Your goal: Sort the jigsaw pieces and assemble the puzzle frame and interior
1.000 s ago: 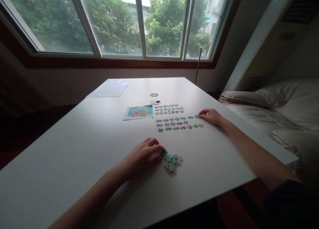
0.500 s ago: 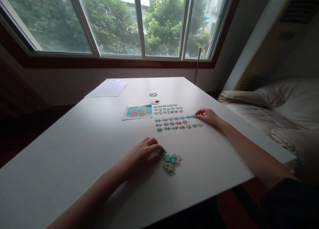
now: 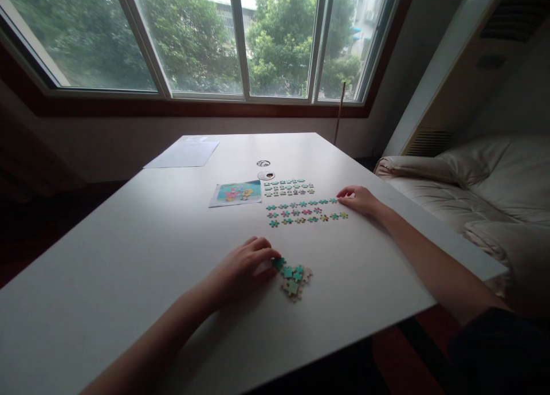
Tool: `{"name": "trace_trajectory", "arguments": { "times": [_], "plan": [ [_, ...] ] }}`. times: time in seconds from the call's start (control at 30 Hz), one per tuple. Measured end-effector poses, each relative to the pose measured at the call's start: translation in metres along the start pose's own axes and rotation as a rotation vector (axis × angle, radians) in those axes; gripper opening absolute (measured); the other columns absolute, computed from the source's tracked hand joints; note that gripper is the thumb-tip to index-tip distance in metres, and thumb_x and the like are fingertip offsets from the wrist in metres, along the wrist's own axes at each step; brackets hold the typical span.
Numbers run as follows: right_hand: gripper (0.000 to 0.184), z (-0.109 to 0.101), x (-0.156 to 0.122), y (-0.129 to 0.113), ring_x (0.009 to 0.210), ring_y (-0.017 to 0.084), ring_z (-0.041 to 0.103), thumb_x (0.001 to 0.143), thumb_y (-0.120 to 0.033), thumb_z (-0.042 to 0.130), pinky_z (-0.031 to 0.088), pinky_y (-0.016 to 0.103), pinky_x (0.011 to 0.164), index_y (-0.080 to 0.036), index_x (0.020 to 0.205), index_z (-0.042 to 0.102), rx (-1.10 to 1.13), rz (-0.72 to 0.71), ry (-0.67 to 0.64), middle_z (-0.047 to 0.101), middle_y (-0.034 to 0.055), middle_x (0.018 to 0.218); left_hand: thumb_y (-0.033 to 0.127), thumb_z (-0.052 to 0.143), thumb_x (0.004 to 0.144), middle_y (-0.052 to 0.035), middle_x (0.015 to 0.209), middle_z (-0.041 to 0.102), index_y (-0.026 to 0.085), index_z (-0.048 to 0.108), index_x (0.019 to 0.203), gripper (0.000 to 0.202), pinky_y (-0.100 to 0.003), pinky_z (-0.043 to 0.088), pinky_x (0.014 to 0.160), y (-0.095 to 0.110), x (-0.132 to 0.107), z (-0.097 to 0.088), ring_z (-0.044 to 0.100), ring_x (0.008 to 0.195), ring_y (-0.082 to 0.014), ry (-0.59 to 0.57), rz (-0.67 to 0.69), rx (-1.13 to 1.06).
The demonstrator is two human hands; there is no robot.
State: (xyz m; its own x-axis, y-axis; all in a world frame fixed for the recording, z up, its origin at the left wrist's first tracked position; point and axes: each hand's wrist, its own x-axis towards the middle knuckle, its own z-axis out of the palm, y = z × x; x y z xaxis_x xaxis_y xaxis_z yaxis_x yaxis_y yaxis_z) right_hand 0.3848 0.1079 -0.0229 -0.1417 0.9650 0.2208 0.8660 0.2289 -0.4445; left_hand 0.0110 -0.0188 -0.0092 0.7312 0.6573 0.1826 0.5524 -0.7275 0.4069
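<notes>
My left hand (image 3: pixel 247 269) is closed, with its fingertips on a teal puzzle piece (image 3: pixel 279 263) at the near pile's left edge. The pile (image 3: pixel 292 287) holds several loose pieces, some teal side up and some showing pale backs. Farther right, my right hand (image 3: pixel 360 201) rests low over the table, thumb and forefinger slightly apart. Its fingertips are beside the teal puzzle piece (image 3: pixel 334 200) that ends a row. Several rows of separate puzzle pieces (image 3: pixel 295 213) lie between the hands and the picture sheet (image 3: pixel 238 194), which shows cartoon figures on blue.
The white table (image 3: pixel 129 257) carries a white paper sheet (image 3: pixel 183 154) at its far left. Two round flat items (image 3: pixel 266 176) lie beyond the picture. A pale sofa (image 3: pixel 421 183) stands along the right side, and a window (image 3: pixel 197 45) is behind the table.
My right fingertips have drawn slightly away from the row's end piece, which lies in place. My left hand stays on its piece at the pile. The view has shifted very slightly.
</notes>
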Motion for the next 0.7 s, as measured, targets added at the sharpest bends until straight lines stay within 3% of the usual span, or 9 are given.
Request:
{"name": "trace_trajectory", "arguments": {
  "times": [0.2,0.43,0.53,0.7],
  "plan": [
    [0.016,-0.001,-0.005,-0.026,0.077,0.017,0.058,0.076,-0.029,0.058,0.043,0.03,0.07,-0.018,0.082,0.068,0.006,-0.202,0.095,0.068,0.0046,0.083,0.021,0.049,0.087,-0.0068,0.096,0.057,0.021,0.061,0.099,0.017,-0.032,0.045,0.078,-0.001,0.002,0.001,0.052,0.088,-0.0198,0.002,0.019,-0.014],
    [0.008,0.015,-0.034,-0.102,0.074,0.015,0.059,0.079,-0.023,0.06,0.046,0.029,0.072,-0.018,0.079,0.065,0.177,-0.553,0.052,0.067,0.004,0.077,0.018,0.051,0.083,-0.004,0.089,0.059,0.02,0.06,0.087,0.01,-0.028,0.044,0.074,0.001,0.004,0.003,0.054,0.083,-0.0169,0.074,-0.024,-0.159],
    [0.007,0.022,-0.052,-0.134,0.073,0.013,0.059,0.08,-0.022,0.059,0.046,0.028,0.072,-0.018,0.079,0.065,0.245,-0.663,-0.018,0.067,0.003,0.076,0.018,0.053,0.08,-0.0008,0.075,0.059,0.018,0.059,0.079,0.006,-0.024,0.042,0.063,0.003,0.007,0.003,0.053,0.069,-0.0133,0.122,-0.127,-0.334],
    [0.01,0.031,-0.072,-0.163,0.069,0.011,0.058,0.08,-0.028,0.061,0.045,0.027,0.071,-0.018,0.082,0.064,0.287,-0.722,-0.032,0.065,0.0015,0.073,0.03,0.066,0.073,0.0005,0.069,0.06,0.016,0.058,0.08,0.018,-0.02,0.039,0.053,0.004,0.013,0.0,0.054,0.062,-0.0115,0.324,-0.415,-0.894]
  ]
}}
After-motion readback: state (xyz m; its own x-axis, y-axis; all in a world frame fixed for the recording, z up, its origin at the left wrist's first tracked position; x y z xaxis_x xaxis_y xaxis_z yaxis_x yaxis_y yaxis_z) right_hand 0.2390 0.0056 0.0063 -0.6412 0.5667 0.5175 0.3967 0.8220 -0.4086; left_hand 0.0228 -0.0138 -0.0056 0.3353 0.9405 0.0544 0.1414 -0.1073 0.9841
